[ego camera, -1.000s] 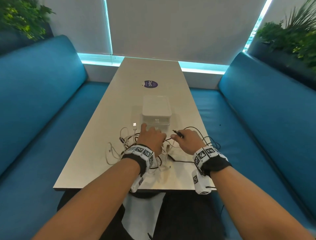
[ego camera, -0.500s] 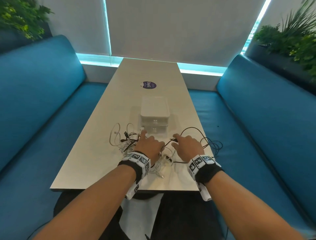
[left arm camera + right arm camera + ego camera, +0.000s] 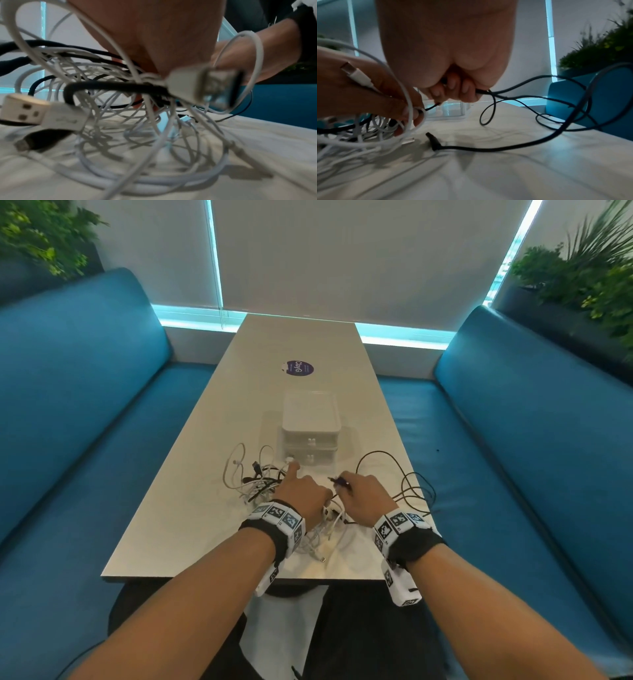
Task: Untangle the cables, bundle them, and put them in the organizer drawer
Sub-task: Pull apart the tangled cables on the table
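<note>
Head view shows the tangle of cables (image 3: 260,484) lying on the near end of the desk (image 3: 178,508), just in front of the clear organizer drawer unit (image 3: 311,433), whose drawers look closed. Most strands are thin white leads knotted with a few black ones; a single black cable (image 3: 530,146) trails loose to the right, looping toward the desk edge, its plug lying flat on the surface. The left hand (image 3: 303,496) sits on the heap with fingers curled round several white loops, one finger pointing forward toward the drawers. The right hand (image 3: 453,86) has its fingers closed round the black cable near one end. These leads look light, limp and springy: they will likely slide and recoil, not hold a shape, and pulling hard on a strand probably tightens the knot. The stiffer plug ends, such as the white USB plug (image 3: 25,112), seem the best places to take hold and feed back through loops. Blue benches (image 3: 85,405) flank the desk, with plants (image 3: 589,275) behind.
</note>
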Tool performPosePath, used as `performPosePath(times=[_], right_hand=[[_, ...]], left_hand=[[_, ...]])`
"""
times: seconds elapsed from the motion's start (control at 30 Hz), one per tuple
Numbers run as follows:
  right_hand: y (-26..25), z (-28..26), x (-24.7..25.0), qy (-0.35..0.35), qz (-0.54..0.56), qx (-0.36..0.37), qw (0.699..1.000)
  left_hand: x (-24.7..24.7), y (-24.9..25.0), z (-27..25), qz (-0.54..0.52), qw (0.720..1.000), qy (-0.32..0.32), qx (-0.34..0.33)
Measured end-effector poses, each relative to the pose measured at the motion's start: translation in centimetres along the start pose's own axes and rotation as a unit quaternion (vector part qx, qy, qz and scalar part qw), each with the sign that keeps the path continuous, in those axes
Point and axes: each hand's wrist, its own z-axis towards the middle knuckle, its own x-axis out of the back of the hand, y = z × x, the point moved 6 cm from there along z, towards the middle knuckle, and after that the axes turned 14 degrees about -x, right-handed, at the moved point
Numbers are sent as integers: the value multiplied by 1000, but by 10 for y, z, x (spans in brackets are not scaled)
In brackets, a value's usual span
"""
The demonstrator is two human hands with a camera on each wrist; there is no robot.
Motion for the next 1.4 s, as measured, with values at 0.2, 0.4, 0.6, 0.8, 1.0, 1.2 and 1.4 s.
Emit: performPosePath(times=[0.2,0.4,0.6,0.8,1.0,1.2,1.4], right_hand=[[-4,1,-10,-55,-44,10,997],[8,20,8,-40,35,-83,995],[51,28,30,13,-29,-182,983],[32,11,6,17,-62,-100,993],[-8,2,-12,-49,-17,32,998],[0,13,-2,-38,10,-27,999],[8,17,-1,-29,19,-75,997]], left_hand=[[-3,-5,-6,2,999,44,-6],[6,-22,-17,48,995,80,-26],[-12,-37,-34,60,996,61,-16],[-7,-23,-21,58,997,36,-21],[-8,-21,-16,63,996,66,-9],[-9,-30,-20,61,995,78,-5],[-8,-31,-22,26,995,95,-23]])
